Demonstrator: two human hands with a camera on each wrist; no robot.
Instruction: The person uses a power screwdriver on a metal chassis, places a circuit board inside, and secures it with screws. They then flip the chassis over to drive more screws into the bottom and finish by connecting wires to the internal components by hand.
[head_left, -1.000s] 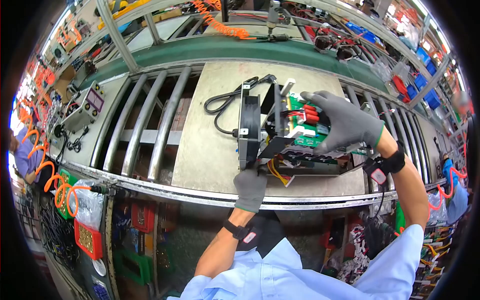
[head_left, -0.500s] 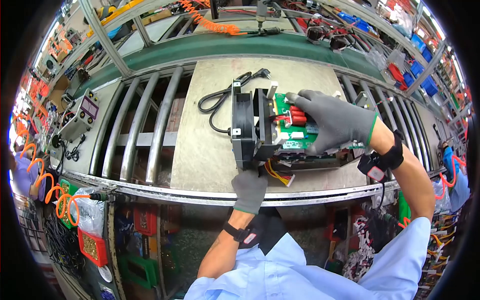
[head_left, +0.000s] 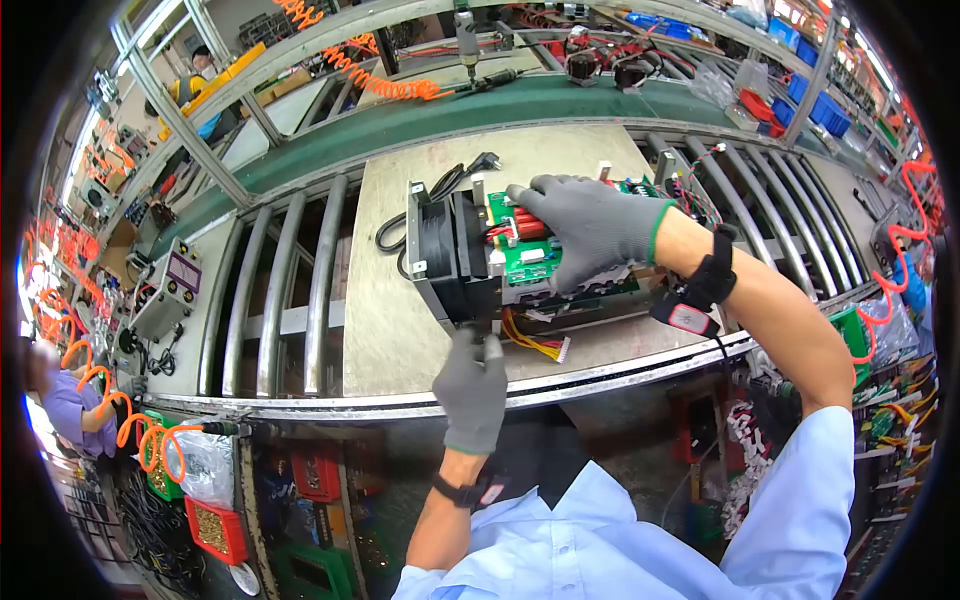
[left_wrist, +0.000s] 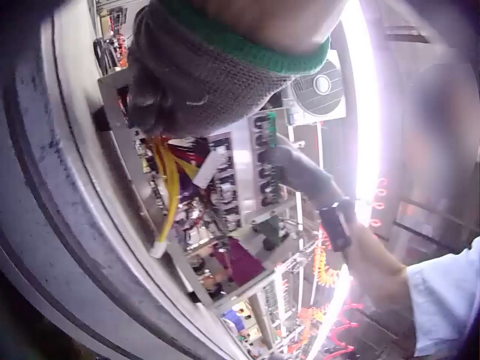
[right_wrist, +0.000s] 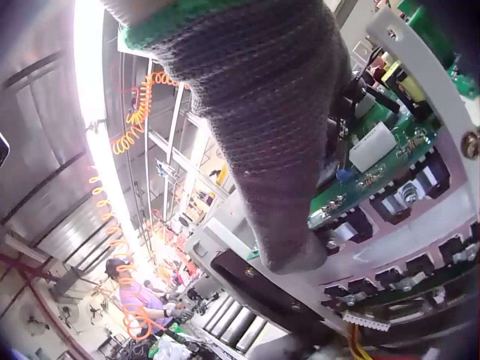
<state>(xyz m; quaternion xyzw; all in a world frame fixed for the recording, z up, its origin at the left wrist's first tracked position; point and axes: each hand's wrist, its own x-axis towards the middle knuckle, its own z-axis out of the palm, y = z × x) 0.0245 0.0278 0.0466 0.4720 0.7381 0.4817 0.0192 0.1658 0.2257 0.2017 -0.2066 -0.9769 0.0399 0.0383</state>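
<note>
An electronic unit with a green circuit board (head_left: 530, 262), red capacitors and a black fan frame (head_left: 445, 250) lies on a pale work board (head_left: 380, 345). My gloved right hand (head_left: 605, 225) spans the circuit board from above, fingers at its far side and thumb at its near side. In the right wrist view, the right hand's (right_wrist: 270, 142) digit presses beside the board's edge. My left hand (head_left: 472, 390) holds the near end of the fan frame with bent fingers. The left wrist view shows the left hand (left_wrist: 195, 82) beside yellow wires (left_wrist: 171, 187); its fingertips are partly hidden.
A black power cord (head_left: 440, 190) lies behind the fan frame. Metal rollers (head_left: 280, 290) flank the work board, and a green belt (head_left: 560, 100) runs beyond it. A tool (head_left: 467, 45) hangs above. At the left are another device (head_left: 172, 290), a person (head_left: 75, 405) and red bins (head_left: 215, 530).
The head view has shifted. The unit sits farther left and its fan frame is now slanted, near end toward the right. Both hands have moved with it, the right still over the circuit board.
</note>
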